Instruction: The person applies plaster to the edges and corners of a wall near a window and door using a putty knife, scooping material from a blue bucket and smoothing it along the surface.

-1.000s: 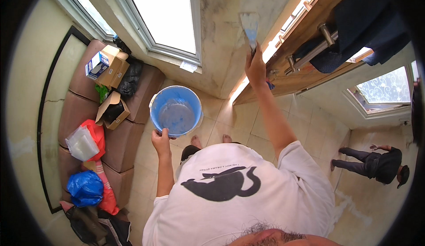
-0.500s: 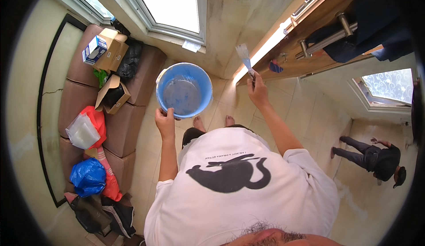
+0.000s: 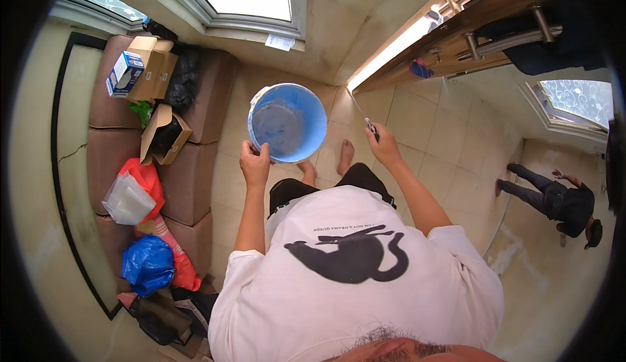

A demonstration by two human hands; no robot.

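Note:
A blue bucket [image 3: 312, 124] with whitish smears and a grey residue at its bottom is held out in front of me. Its near rim is gripped by my left hand [image 3: 255, 161], with the thumb over the edge. My right hand [image 3: 383, 145] is closed around the handle of a putty knife [image 3: 371, 127], to the right of the bucket and apart from it. The knife's blade is seen edge-on as a thin line pointing away and slightly left.
Along the left stands a brown sofa [image 3: 189, 192] bearing cardboard boxes [image 3: 151, 69], a blue plastic bag [image 3: 147, 264] and red bags. A wooden door [image 3: 391, 72] with metal handles is at the far right. Another person [image 3: 561, 199] stands farther right on the tiled floor.
The bucket and my left hand have shifted slightly right, and the bucket is tilted differently. The putty knife has turned from showing its broad blade face to edge-on. My feet have stepped.

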